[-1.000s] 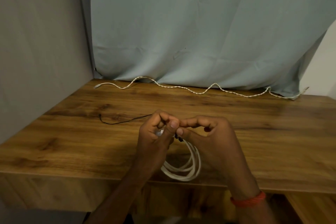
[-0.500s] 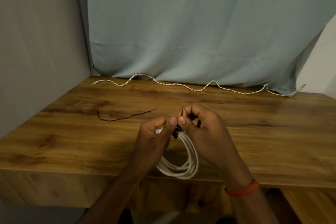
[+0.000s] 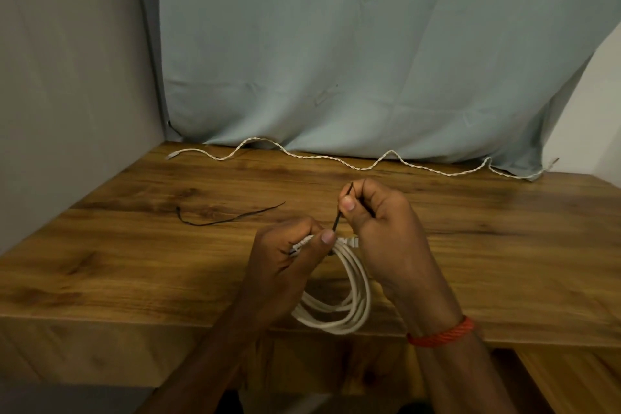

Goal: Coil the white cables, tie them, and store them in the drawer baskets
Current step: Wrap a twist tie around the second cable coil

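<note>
two hands: left grip clamps white coil, right grip pinches black tie; no writing legible.

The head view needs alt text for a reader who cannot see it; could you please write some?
Two hands tie a coiled white cable at a wooden table's near edge: left hand pinches the coil, right hand pulls a thin black tie upward. Another black tie and an uncoiled cable lie beyond.

Left hand and right hand pinching.

No text, label or number can be read anywhere.
</note>
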Available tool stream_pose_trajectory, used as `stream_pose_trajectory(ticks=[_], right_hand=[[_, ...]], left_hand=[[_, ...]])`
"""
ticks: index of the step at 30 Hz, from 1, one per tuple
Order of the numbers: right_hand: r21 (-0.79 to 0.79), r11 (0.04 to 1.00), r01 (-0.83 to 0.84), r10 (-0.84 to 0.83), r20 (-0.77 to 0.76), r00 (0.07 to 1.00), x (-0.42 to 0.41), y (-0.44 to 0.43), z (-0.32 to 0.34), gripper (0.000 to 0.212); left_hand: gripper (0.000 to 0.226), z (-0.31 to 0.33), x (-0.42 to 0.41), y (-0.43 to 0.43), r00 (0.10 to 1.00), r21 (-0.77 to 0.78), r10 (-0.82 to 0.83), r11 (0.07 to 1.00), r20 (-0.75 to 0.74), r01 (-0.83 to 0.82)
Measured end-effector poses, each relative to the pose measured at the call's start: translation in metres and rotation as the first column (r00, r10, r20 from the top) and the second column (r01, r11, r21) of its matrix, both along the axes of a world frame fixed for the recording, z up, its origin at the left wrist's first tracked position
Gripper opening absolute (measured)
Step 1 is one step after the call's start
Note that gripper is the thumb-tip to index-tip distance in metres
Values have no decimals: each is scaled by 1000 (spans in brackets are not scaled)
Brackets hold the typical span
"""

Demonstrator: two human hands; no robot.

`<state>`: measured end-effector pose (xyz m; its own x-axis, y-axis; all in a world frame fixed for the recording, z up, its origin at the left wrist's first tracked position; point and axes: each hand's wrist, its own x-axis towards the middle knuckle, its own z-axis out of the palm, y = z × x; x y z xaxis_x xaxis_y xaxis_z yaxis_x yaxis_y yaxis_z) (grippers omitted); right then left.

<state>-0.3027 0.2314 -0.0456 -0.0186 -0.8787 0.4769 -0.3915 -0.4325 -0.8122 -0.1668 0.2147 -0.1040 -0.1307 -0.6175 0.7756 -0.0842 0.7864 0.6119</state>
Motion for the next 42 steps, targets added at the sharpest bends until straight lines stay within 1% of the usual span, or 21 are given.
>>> stream_pose_trajectory(ticks=[2, 4, 6, 8, 11, 14, 17, 20, 23, 25, 26, 28, 31, 33, 35, 39, 42], right_hand=[[13, 1000, 16, -16, -8, 1000, -1, 1, 0, 23], [9, 999, 32, -32, -16, 999, -1, 2, 2, 19], [2, 999, 45, -45, -6, 999, 0, 1, 2, 20], [44, 998, 47, -48, 15, 999, -2, -5, -3, 24], [197, 980, 7, -21, 65, 998, -3, -15, -15, 28], [289, 956, -57, 13, 155, 988, -5, -19, -21, 31], [311, 944, -112, 43, 222, 974, -9, -19, -20, 26], [323, 936, -140, 42, 294, 955, -16, -20, -22, 26], [324, 924, -202, 33, 460, 887, -19, -22, -25, 25], [279, 928, -248, 57, 551, 833, -21, -24, -26, 25], [249, 934, -257, 74, 569, 819, -21, -24, -26, 25], [213, 946, -244, 89, 555, 827, -22, -25, -26, 24], [196, 946, -256, 112, 546, 831, -21, -23, -24, 24], [220, 937, -273, 110, 556, 824, -21, -21, -22, 23], [262, 931, -255, 72, 552, 831, -21, -21, -23, 22], [288, 944, -159, -7, 500, 866, -17, -24, -29, 26], [301, 942, -150, 3, 438, 899, -14, -25, -32, 30]], left_hand=[[27, 2, 0, 1, 998, -62, 52, 997, 39, -50], [39, 0, 0, 0, 997, -78, 74, 994, 37, -71], [53, -2, -1, -3, 993, -97, 108, 990, 55, -103], [56, -4, 0, -5, 985, -128, 148, 982, 84, -137], [45, -3, 2, -5, 982, -166, 159, 976, 101, -141], [48, -6, 4, -6, 981, -174, 148, 977, 122, -126], [40, -8, 7, -5, 981, -171, 105, 982, 164, -77], [30, -10, 9, -6, 977, -146, 54, 989, 207, -24], [27, -14, 7, -9, 968, -105, 44, 994, 247, -18], [21, -16, 5, -8, 975, -64, 53, 997, 216, -40], [20, -17, 3, -7, 982, -37, 52, 998, 182, -46], [20, -17, 0, -6, 985, -29, 74, 997, 158, -71], [22, -16, 0, -7, 972, -82, 140, 989, 188, -126], [28, -14, 0, -7, 968, -122, 162, 983, 192, -141], [30, -13, -1, -5, 963, -158, 185, 975, 195, -155], [29, -13, -4, -1, 976, -163, 155, 978, 153, -129], [31, -13, -5, -1, 981, -153, 152, 979, 124, -132]])
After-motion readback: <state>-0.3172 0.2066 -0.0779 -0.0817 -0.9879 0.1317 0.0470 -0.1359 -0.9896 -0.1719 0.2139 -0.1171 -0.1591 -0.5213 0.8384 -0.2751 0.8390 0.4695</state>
